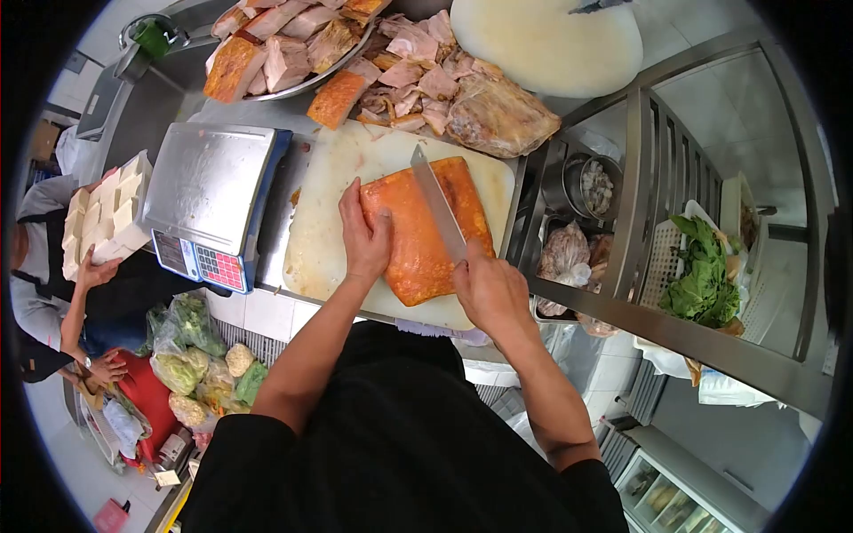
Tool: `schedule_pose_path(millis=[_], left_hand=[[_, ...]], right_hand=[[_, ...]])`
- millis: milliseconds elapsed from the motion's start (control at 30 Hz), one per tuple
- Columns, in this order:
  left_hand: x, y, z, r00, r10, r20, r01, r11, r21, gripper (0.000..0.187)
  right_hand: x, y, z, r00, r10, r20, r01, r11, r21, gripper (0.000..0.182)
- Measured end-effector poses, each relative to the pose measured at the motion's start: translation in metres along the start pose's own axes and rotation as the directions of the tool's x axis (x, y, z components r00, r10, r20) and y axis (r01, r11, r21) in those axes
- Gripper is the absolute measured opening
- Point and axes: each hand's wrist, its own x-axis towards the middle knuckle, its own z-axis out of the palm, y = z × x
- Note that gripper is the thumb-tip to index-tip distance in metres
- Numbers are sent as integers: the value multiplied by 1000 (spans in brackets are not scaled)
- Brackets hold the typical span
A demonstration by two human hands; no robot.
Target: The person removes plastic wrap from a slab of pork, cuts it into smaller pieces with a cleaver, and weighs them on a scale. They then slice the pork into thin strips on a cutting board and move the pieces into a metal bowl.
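A slab of roast pork with orange-brown skin [409, 235] lies on a white cutting board [311, 240] in front of me. My left hand [366, 233] grips its left side, with the thumb over the skin and the fingers along the edge. In my right hand [490, 291] is a cleaver [437, 202], its handle wrapped by the fingers. The blade points away from me and lies across the right part of the slab. Beyond the board are chopped pork pieces [413, 75] and a large pale cut of meat [498, 115].
A digital scale [209, 178] stands left of the board. Behind it sits a metal tray [342, 64] of pork chunks. A metal rack [635, 169] borders the right side. At far left, a person's hand [93, 269] holds white boxes [107, 213].
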Motion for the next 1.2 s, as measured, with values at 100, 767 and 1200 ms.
schedule_pose_path(millis=[100,767,1200], left_hand=[[2,-1,-1,1000,8,16,-7,1000,-16,67],[45,40,-2,959,212,188,-270,883,384,48],[52,39,9,975,108,193,-181,890,419,37]], right_hand=[[0,0,-5,1000,4,-4,-4,1000,-19,19],[2,-14,-16,999,27,19,-26,997,-68,18],[86,-40,-9,992,76,97,-67,993,-98,26]])
